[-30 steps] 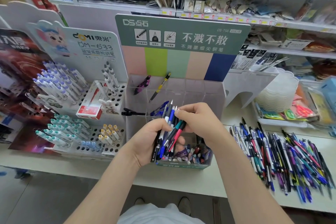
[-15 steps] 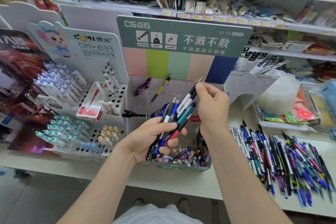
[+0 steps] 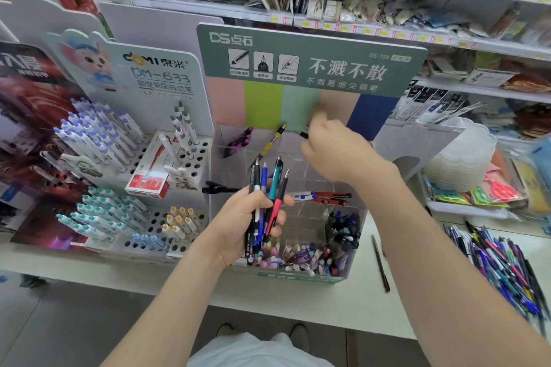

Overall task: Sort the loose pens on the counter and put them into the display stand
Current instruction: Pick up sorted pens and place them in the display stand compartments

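head view: the left hand (image 3: 238,226) is gripping a bundle (image 3: 276,180) of pens just in front of the stand (image 3: 298,275). the right hand (image 3: 335,152) is pinching a dark pen (image 3: 303,135) over the stand's back row (fingers blurred). loose pens (image 3: 501,268) are lying right of the stand.

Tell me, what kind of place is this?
Probably a stationery shop: pen stands crowd the counter, shelves behind carry yellow price tags, and loose pens lie in a pile.
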`<state>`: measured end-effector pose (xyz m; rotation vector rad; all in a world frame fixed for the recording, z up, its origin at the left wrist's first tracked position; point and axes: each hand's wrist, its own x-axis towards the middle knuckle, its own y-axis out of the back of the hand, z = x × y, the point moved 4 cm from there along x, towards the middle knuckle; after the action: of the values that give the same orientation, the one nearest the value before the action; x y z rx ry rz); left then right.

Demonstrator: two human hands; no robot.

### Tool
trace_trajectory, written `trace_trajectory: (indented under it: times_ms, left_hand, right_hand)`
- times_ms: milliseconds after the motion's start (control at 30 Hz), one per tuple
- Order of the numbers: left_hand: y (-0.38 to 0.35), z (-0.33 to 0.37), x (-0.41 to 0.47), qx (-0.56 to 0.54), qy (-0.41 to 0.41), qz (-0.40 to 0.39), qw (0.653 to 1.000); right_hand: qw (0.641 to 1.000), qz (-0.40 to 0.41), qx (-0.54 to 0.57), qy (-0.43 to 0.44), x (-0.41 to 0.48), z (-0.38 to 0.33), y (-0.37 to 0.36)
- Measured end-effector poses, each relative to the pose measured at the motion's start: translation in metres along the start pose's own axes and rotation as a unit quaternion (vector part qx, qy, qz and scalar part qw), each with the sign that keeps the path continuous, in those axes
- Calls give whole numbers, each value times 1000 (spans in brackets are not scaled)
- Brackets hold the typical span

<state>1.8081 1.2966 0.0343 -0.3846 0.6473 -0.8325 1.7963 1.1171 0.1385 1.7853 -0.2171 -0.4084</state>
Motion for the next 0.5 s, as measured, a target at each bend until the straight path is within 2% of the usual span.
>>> trace_trajectory:
  times_ms: [133,267,400,500]
  left_hand:
    - [1,-1,1,-9,1,0,1000]
    - [2,1,0,-14,2,5,1000]
    - [3,1,-3,-16,10,15,1000]
    - [5,0,-2,-21,7,25,999]
  right_hand:
    - [988,-62,-132,54,7,-15,3]
    - [972,-87,-214,46,9,-21,2]
    - [959,-132,-249,23,11,-21,8]
    - [961,-123,-245,40,18,-26,11]
